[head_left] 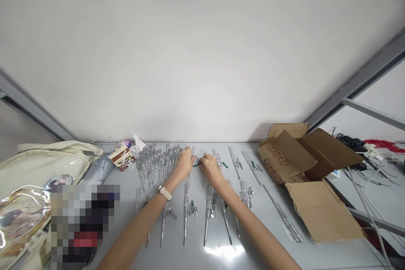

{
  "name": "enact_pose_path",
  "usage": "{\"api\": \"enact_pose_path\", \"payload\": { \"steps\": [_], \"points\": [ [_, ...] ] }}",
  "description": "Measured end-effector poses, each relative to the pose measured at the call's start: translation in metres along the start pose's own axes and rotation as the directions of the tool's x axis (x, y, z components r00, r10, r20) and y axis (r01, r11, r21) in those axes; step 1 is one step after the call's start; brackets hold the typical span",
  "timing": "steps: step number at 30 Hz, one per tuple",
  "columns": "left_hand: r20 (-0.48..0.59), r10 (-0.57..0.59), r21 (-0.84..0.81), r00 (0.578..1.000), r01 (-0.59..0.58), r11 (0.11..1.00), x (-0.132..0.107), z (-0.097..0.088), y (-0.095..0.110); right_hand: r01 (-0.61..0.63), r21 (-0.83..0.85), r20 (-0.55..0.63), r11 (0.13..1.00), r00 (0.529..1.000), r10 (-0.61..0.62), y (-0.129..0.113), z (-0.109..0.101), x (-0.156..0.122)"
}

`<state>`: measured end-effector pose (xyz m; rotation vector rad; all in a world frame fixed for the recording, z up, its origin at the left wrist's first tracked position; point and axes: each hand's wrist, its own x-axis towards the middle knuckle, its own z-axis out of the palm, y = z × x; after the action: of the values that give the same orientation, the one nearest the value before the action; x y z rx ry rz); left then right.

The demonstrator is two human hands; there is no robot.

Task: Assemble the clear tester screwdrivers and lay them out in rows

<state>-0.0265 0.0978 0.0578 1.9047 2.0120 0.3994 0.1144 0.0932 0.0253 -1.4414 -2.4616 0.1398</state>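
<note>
Many clear-handled tester screwdrivers (158, 162) with green clips lie spread over the grey table (316, 253). My left hand (186, 161), a watch on its wrist, reaches to the far middle of the table with its fingers curled over the screwdrivers there. My right hand (209, 167) sits just beside it, fingers pinched on a small green and clear part (198, 163) between the two hands. Whether the left hand also grips it is too small to tell. More screwdrivers (207, 215) lie in a row nearer to me, under my forearms.
An open cardboard box (303, 164) with flaps spread stands at the right. A cream bag (41, 168) and a small snack packet (122, 156) lie at the left. Cables (367, 152) are heaped at the far right. A white wall rises behind the table.
</note>
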Motion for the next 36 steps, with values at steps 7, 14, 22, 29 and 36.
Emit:
{"api": "enact_pose_path", "payload": {
  "steps": [7, 14, 22, 29, 36],
  "points": [
    [-0.035, -0.012, -0.055, 0.999, 0.01, 0.998, 0.005, 0.012, -0.005, 0.047, 0.066, -0.005, 0.997, 0.999, -0.047, 0.0, 0.003, 0.003],
    [-0.11, -0.003, -0.053, 0.994, -0.003, 0.999, 0.008, 0.0, -0.024, -0.013, 0.137, -0.097, 0.99, 0.995, 0.026, 0.023, -0.028, -0.024],
    [-0.105, -0.053, 0.08, 0.993, 0.061, 0.995, -0.002, -0.008, -0.027, -0.334, 0.216, -0.256, 0.918, 0.888, 0.383, 0.084, -0.078, -0.149],
    [-0.065, -0.107, 0.195, 0.992, 0.117, 0.974, -0.001, -0.005, -0.009, -0.691, -0.067, -0.389, 0.72, 0.683, 0.618, 0.123, -0.045, -0.244],
    [-0.006, -0.145, 0.239, 0.989, 0.143, 0.96, 0.001, -0.008, 0.003, -0.74, 0.016, -0.318, 0.673, 0.634, 0.705, 0.119, -0.028, -0.26]
  ]
}}
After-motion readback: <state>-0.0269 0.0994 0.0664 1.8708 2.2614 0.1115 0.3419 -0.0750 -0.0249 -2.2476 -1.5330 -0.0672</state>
